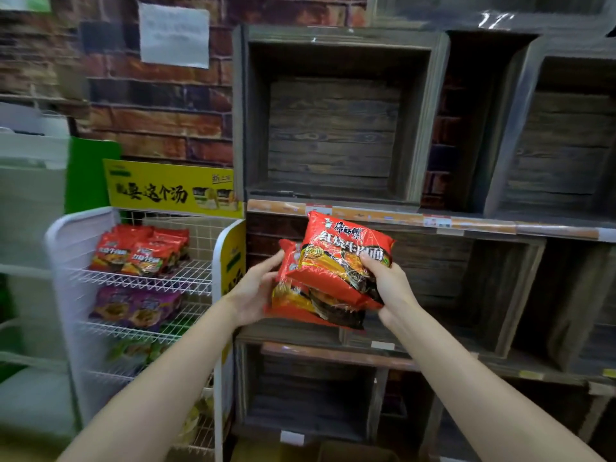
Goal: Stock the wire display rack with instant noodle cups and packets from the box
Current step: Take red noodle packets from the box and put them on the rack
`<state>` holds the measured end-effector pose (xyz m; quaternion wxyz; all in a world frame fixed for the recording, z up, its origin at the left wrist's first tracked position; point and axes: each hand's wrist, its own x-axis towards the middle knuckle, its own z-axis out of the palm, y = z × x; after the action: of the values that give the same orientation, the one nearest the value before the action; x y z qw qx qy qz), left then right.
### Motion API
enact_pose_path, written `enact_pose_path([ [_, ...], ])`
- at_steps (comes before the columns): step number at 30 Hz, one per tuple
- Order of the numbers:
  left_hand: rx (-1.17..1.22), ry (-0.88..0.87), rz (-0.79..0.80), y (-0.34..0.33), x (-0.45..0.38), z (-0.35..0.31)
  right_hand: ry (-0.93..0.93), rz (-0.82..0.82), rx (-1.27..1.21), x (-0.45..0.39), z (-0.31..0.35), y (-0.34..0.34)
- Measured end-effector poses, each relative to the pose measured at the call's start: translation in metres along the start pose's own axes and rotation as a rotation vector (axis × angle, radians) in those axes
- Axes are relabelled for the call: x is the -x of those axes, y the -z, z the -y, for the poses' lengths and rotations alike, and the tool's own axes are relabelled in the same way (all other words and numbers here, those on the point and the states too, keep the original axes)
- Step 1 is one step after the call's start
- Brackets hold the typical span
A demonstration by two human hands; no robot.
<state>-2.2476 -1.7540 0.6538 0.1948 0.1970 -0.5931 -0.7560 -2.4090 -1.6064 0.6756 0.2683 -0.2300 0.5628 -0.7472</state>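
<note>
Both forearms reach up from the bottom of the shot. The left hand (255, 288) is cupped against the left edge of a stack of red noodle packets (333, 275), its fingers (273, 261) fairly straight and lying together along the wrappers. The right hand (388, 285) grips the stack from the right, thumb curled over the front of the top packet, the other fingers hidden behind. Looks like two or three packets, the top one tilted, all held in the air in front of the dark wooden crate shelving (433, 261).

Off to the left is the white wire rack (213, 261). Its top shelf already has a bunch of the same red packets (140, 251), the next one down has purple packets (136, 306), and below that something greenish, too blurry to call. A yellow sign (166, 188) sits on top of the rack, brick wall (150, 111) behind it.
</note>
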Motion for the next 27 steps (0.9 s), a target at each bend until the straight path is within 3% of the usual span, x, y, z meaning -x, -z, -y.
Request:
enact_pose_path([
  [3, -0.143, 0.039, 0.01, 0.027, -0.003, 0.001, -0.012, -0.003, 0.026, -0.017, -0.01, -0.028],
  [7, -0.264, -0.053, -0.167, 0.064, -0.007, 0.001, -0.061, 0.027, 0.065, -0.035, -0.027, -0.07],
  [13, -0.277, -0.137, -0.32, 0.137, -0.005, 0.008, -0.08, 0.147, 0.13, -0.046, -0.055, -0.133],
  [22, -0.19, -0.093, -0.492, 0.249, 0.035, 0.002, -0.132, 0.317, 0.18, -0.043, -0.104, -0.233],
  [27, -0.197, -0.137, -0.685, 0.295, 0.058, -0.003, -0.154, 0.434, 0.153, -0.04, -0.121, -0.283],
])
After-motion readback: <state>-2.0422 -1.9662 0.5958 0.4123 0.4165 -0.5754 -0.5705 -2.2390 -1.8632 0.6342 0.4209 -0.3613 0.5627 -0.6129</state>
